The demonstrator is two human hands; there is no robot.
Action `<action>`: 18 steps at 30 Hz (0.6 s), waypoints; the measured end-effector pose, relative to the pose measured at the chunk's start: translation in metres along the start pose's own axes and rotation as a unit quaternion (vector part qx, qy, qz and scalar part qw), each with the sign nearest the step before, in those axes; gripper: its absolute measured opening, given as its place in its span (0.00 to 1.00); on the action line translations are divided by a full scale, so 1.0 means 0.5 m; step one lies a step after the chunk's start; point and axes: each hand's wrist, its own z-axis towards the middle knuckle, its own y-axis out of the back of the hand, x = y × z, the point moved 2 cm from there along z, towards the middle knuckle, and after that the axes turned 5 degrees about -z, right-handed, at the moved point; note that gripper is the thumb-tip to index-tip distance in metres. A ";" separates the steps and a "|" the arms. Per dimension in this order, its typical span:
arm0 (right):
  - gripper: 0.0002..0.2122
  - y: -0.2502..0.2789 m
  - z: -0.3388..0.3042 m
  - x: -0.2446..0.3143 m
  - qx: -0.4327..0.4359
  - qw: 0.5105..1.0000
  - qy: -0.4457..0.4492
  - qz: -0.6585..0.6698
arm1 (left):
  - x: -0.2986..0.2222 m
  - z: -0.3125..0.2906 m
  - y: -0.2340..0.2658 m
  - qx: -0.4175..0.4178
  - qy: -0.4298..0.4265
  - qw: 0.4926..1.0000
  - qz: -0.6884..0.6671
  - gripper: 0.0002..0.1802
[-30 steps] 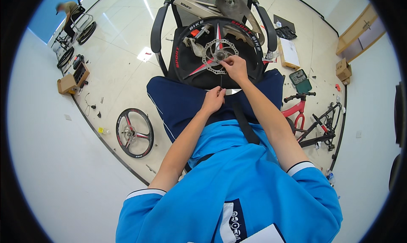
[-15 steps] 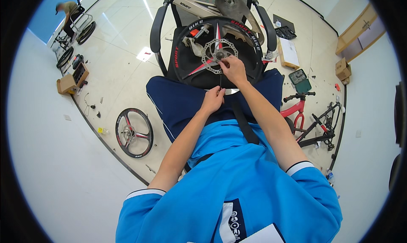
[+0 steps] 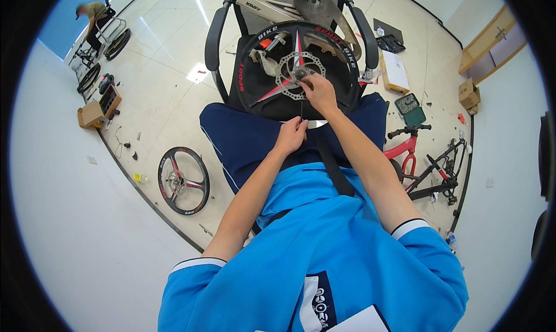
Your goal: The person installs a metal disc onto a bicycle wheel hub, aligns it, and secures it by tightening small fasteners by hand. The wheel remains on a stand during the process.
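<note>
A black three-spoke bicycle wheel (image 3: 248,94) with red and white markings lies on the chair in front of me, its near edge by my lap. At its centre is a silver brake disc (image 3: 280,77) with cut-outs. My right hand (image 3: 319,94) pinches at the disc's near right side, close to the hub; anything small between its fingertips is hidden. Just nearer to me, my left hand (image 3: 291,136) is closed round a thin dark rod-like tool (image 3: 302,108), which points up toward the disc. The tool's handle end is covered by the fingers.
Behind the wheel, a pale bicycle frame (image 3: 266,7) rests on the office chair (image 3: 213,42). A second wheel (image 3: 204,184) is on the floor at left; a red bike frame (image 3: 411,152) stands at right. Far left, a person (image 3: 92,19) sits by another bike.
My right hand's fingers have shifted very slightly at the brake disc. My left hand and the wheel look almost unmoved.
</note>
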 end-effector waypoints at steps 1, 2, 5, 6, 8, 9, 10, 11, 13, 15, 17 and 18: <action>0.07 -0.002 -0.002 -0.003 -0.005 1.000 0.011 -0.007 | -0.002 0.000 -0.001 0.000 -0.002 1.000 0.002 0.17; 0.07 -0.004 -0.003 -0.005 -0.010 1.000 0.023 -0.014 | -0.004 0.000 -0.001 0.000 -0.004 1.000 0.003 0.17; 0.08 -0.008 -0.003 -0.011 -0.010 1.000 0.020 -0.015 | -0.005 -0.001 -0.002 -0.002 -0.005 1.000 -0.004 0.17; 0.07 -0.008 -0.002 -0.011 -0.006 1.000 0.016 -0.016 | -0.003 0.001 -0.002 -0.002 -0.004 1.000 -0.003 0.17; 0.07 -0.008 -0.003 -0.010 0.002 1.000 0.008 -0.020 | 0.001 0.002 -0.002 -0.003 -0.002 1.000 -0.003 0.17; 0.07 -0.007 -0.005 -0.006 0.001 1.000 0.011 -0.017 | 0.000 0.001 -0.001 -0.003 -0.003 1.000 -0.002 0.17; 0.06 -0.005 -0.007 -0.003 0.001 1.000 0.015 -0.014 | -0.001 0.000 -0.001 -0.004 -0.004 1.000 -0.001 0.17; 0.06 -0.003 -0.008 0.001 0.000 1.000 0.018 -0.011 | -0.003 -0.001 -0.001 -0.005 -0.004 1.000 0.000 0.18; 0.05 -0.002 -0.007 -0.004 -0.011 0.999 0.040 -0.019 | -0.002 0.000 -0.002 -0.005 -0.003 1.000 0.004 0.17; 0.05 -0.003 -0.006 -0.005 -0.017 0.998 0.054 -0.028 | -0.002 -0.001 -0.002 -0.005 -0.003 1.000 0.005 0.17; 0.06 -0.006 -0.006 -0.005 -0.020 0.997 0.058 -0.036 | -0.003 -0.001 -0.002 -0.003 -0.005 1.000 0.003 0.17; 0.07 -0.007 -0.006 -0.006 -0.017 0.998 0.053 -0.042 | -0.004 -0.001 -0.002 -0.004 -0.005 1.000 0.003 0.17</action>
